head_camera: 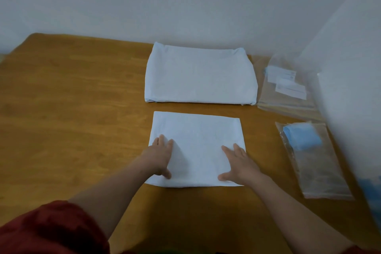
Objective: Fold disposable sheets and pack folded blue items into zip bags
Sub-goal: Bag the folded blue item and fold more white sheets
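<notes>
- Directly before me, toward six o'clock on the wooden table, lies the folded white sheet, a flat rectangle with fairly square edges.
- My left hand lies flat on its eight o'clock corner, fingers straight and a little spread, thumb near the front edge.
- My right hand mirrors it at four o'clock, fingers also straight and spread. Neither hand pinches anything; both press down.
- I judge this to be the smoothing part of a fold, with my palms flattening the creases so the layers lie true.
- At twelve o'clock from the sheet, just apart from it, sits a larger, thicker white bundle close to the wall.
- At three o'clock, well apart, a clear zip bag holds a folded blue item at its far end. I cannot tell whether its zip is closed.
- At two o'clock lies a pile of clear bags bearing white labels.
- Next, I reckon, I must lift my palms straight up so the thin layers don't drag. Then I can pinch both near corners for another fold, or move the sheet aside.
</notes>
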